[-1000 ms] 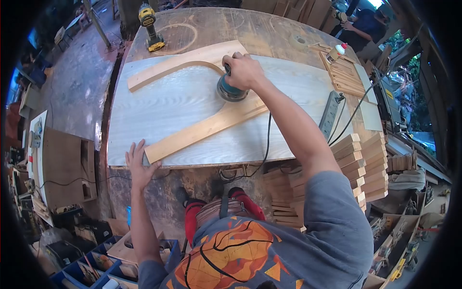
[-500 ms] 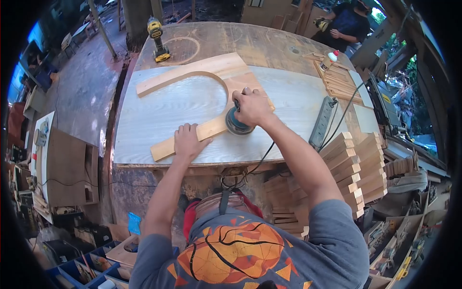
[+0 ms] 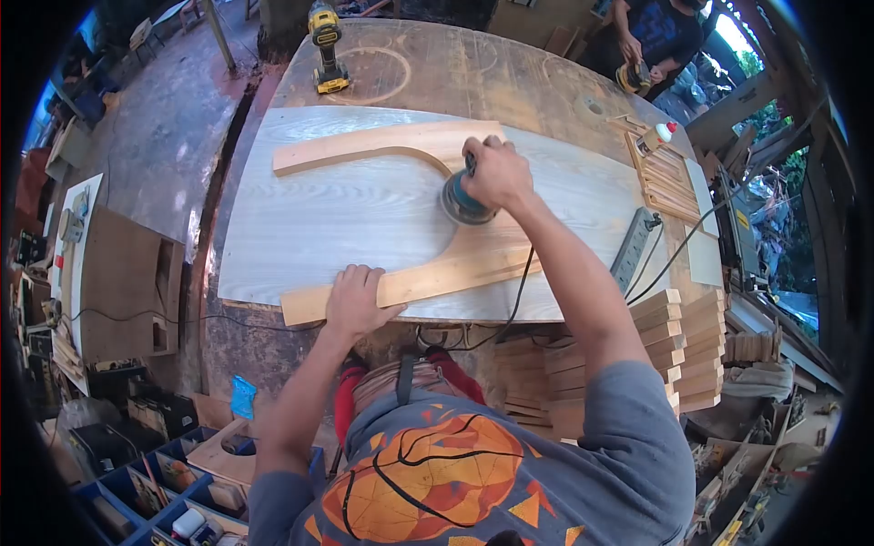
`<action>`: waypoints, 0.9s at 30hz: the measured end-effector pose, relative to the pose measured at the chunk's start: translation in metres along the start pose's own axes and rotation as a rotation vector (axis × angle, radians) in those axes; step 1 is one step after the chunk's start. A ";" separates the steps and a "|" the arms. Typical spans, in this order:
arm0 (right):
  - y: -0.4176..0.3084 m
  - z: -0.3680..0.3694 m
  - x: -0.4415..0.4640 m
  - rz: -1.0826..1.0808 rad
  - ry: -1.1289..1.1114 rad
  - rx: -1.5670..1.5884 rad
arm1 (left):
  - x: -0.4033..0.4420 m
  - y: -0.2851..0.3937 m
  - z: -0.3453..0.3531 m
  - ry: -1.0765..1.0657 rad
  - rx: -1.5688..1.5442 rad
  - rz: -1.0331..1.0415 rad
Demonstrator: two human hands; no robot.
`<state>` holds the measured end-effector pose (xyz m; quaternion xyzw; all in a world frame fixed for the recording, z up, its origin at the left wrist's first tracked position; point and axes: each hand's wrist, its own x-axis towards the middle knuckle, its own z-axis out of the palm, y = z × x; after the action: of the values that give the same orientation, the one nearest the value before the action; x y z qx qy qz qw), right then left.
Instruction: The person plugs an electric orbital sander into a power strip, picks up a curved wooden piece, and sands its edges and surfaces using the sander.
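A U-shaped wooden piece (image 3: 428,280) lies on a pale wood-grain board (image 3: 337,218) on the workbench, its two arms pointing left. My right hand (image 3: 497,173) is wrapped round the top of a teal and black sander (image 3: 466,198), whose pad rests on the curved part of the wood. My left hand (image 3: 357,302) lies over the near arm of the piece, close to its left end, with the fingers across the wood and the thumb apart.
A yellow drill (image 3: 328,50) stands at the back left. To the right are a power strip (image 3: 634,247), a glue bottle (image 3: 655,138) and slatted wood (image 3: 669,177). Stacked wood (image 3: 696,350) stands near right. A co-worker (image 3: 660,41) holds a tool behind the bench.
Over the last second my left hand has come from beside the near arm's end onto it. My right hand with the sander has moved from the near arm back to the curve since half a second ago.
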<state>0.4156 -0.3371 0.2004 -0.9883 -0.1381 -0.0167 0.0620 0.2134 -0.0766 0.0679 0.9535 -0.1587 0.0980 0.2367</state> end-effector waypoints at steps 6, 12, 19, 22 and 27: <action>-0.009 0.012 0.067 -0.041 0.001 -0.053 | 0.003 -0.001 0.003 0.014 -0.023 -0.012; -0.024 0.006 0.035 -0.052 -0.032 -0.044 | 0.006 -0.002 0.002 0.032 -0.038 -0.020; 0.013 -0.003 0.071 -0.039 -0.064 -0.061 | 0.006 -0.002 0.003 0.058 -0.054 -0.015; 0.014 -0.008 0.015 -0.042 -0.050 -0.073 | 0.008 -0.001 0.004 0.039 -0.029 -0.021; 0.016 -0.005 -0.001 -0.078 0.022 -0.015 | 0.008 0.000 0.003 0.045 -0.005 0.001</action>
<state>0.4187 -0.3536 0.2029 -0.9824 -0.1757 -0.0309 0.0556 0.2210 -0.0799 0.0672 0.9504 -0.1539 0.1192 0.2426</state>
